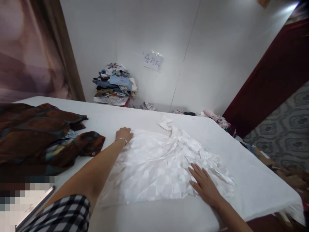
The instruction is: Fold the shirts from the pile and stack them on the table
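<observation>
Pressing flat on a white shirt [159,164], both hands work at the middle of the bench [260,183]. The left hand [124,133] reaches far out to the shirt's far left edge, arm nearly straight, fingers curled loosely on the cloth, gripping nothing. The right hand [205,183] lies palm down near the shirt's near right edge, fingers spread open. The glossy cloth looks slippery, so I judge a sideways push could bunch it into fresh creases or slide it toward the bench's right edge. A brown patterned garment [43,135] lies heaped at the left edge, near the left forearm; a sweeping arm might drag it across.
</observation>
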Motion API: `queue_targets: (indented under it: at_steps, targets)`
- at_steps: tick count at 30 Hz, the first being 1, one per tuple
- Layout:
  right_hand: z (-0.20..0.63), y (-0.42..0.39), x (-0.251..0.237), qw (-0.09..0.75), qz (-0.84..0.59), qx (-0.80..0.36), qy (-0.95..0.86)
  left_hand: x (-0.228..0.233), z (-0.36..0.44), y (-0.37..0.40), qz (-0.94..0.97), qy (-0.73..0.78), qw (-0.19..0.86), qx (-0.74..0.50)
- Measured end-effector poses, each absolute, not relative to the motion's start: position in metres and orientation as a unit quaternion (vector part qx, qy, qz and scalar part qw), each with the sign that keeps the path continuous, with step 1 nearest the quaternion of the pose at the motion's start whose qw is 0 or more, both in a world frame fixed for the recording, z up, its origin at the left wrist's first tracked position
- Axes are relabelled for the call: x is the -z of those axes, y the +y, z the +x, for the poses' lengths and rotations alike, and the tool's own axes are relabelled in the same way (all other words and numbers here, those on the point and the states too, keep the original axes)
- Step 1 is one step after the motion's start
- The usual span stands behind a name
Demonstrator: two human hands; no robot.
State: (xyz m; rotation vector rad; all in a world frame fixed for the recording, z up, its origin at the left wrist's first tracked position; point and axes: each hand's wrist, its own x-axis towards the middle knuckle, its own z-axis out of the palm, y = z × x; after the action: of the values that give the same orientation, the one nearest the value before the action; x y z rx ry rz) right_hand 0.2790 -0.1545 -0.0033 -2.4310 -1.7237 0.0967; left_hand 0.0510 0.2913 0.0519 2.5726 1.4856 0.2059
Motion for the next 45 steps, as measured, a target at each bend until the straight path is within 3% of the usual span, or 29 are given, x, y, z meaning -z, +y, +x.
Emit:
queue_targets:
  at_steps: [7, 12, 15, 22, 30, 37, 45]
  targets:
    - [0.280, -0.151, -0.029, 0.099, -0.805, -0.113, -0.573, -0.047, 0.013, 0.319, 0.846, 0.518, 0.079, -0.100]
    - [0.319, -0.086, -0.068, 0.237, -0.807, -0.037, -0.541, -0.036, 0.001, 0.322, 0.836, 0.529, 0.087, -0.119]
    - [0.348, -0.010, -0.086, 0.274, -0.818, -0.024, -0.505, -0.033, 0.002, 0.322, 0.834, 0.532, 0.089, -0.119]
    - [0.389, 0.144, -0.086, 0.227, -0.871, -0.062, -0.431, -0.030, 0.000, 0.326, 0.841, 0.523, 0.080, -0.118]
    - [0.379, 0.229, -0.054, 0.235, -0.877, -0.127, -0.399, -0.026, 0.000, 0.326, 0.843, 0.520, 0.070, -0.115]
    - [0.405, 0.239, -0.074, 0.427, -0.829, -0.100, -0.347, -0.030, 0.002, 0.323, 0.841, 0.526, 0.069, -0.106]
    - [0.459, 0.146, -0.098, 0.631, -0.745, -0.064, -0.206, -0.028, 0.004, 0.326, 0.841, 0.522, 0.086, -0.114]
